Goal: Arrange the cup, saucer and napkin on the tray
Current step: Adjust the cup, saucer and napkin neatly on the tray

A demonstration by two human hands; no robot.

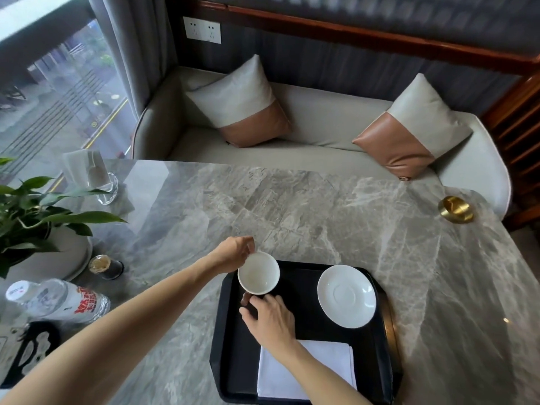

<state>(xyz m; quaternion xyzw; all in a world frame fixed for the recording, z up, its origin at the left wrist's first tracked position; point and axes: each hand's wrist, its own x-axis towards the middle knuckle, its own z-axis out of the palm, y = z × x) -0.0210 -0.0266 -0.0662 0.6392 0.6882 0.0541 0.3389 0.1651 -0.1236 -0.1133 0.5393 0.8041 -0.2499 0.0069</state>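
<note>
We count one cup (258, 272), one saucer (346, 296), one napkin (327, 363), one tray (230, 358), two cushions (242, 102) (415, 127), one bottle (58, 301).

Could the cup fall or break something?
Maybe. The left hand seems to pinch only the rim of the cup, so it could slip onto the tray. The right hand sits close under it and might bump it. The saucer lies near, so a swinging cup could knock it.
</note>
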